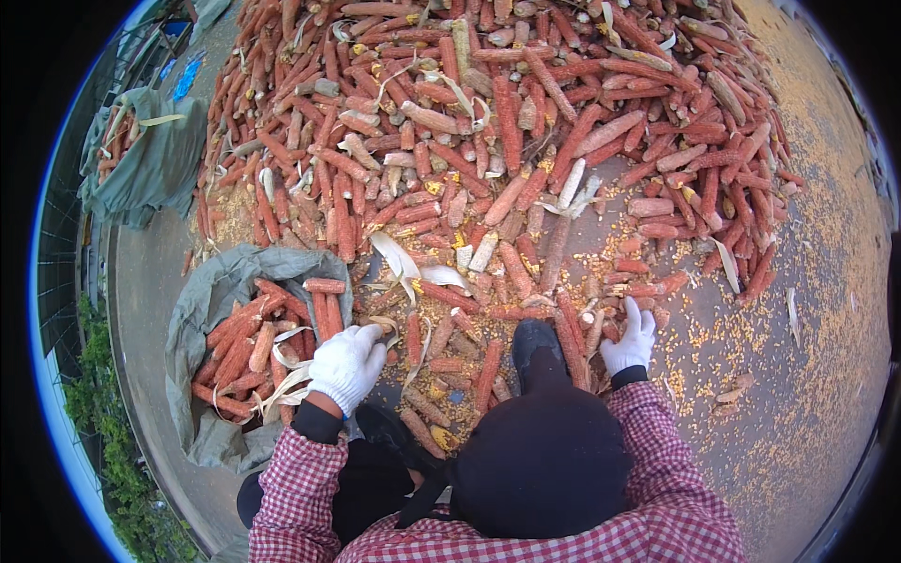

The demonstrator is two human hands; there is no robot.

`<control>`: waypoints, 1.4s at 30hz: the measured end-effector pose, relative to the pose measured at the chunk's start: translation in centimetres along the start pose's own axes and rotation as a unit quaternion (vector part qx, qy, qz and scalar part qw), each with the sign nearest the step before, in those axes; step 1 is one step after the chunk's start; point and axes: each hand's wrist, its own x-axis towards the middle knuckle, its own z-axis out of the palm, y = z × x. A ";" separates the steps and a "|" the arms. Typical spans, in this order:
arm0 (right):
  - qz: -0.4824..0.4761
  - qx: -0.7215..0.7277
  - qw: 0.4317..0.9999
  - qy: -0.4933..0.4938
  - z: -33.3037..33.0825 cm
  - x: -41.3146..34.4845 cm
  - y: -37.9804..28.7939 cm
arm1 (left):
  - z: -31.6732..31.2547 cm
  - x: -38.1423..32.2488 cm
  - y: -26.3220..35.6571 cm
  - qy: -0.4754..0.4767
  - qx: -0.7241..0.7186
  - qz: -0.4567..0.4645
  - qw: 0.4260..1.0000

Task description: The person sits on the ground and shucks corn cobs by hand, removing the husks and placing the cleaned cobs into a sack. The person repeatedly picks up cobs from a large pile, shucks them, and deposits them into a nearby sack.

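Note:
My left hand [350, 367], in a white knit glove, is at the right rim of a grey-green woven sack [184, 338]. Its fingers are curled beside a pale cob piece [378, 324], and whether they grip it is hidden. Red shelled corn cobs [236, 359] and dry husk strips [287, 383] fill the sack. To the right of my shoe [536, 345], my right hand [631, 339], gloved too, reaches down with fingers apart. It is against a cluster of cobs [644, 287] on the ground, with nothing seen in its grasp.
A large heap of cobs [507, 119] rises ahead of me. Loose yellow kernels [711, 345] are strewn over the concrete floor [781, 429] to the right. A second filled sack [158, 169] stands at the upper left. Pale husks [395, 257] lie between the heap and my feet.

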 end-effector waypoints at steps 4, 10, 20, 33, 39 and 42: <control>-0.097 0.097 0.989 0.060 -0.3 3.2 -1.2 | 2.2 0.1 3.6 -0.086 -0.027 0.040 0.995; -0.095 0.442 0.889 -0.070 -4.6 6.2 -4.5 | 3.0 1.4 7.1 -0.134 -0.113 0.069 0.982; -0.147 0.684 0.673 -0.238 -6.4 4.0 -10.4 | 2.1 5.7 14.4 -0.186 -0.710 -0.089 0.673; -0.370 0.504 0.748 -0.221 -9.5 0.1 -14.9 | 3.4 7.2 12.9 -0.212 -0.864 0.009 0.457; -0.476 0.401 0.751 -0.219 -10.7 0.0 -15.8 | 0.5 6.6 13.1 -0.214 -0.826 0.044 0.519; -0.545 0.355 0.730 -0.209 -10.9 -0.4 -17.1 | 1.7 6.7 12.8 -0.187 -0.808 0.061 0.555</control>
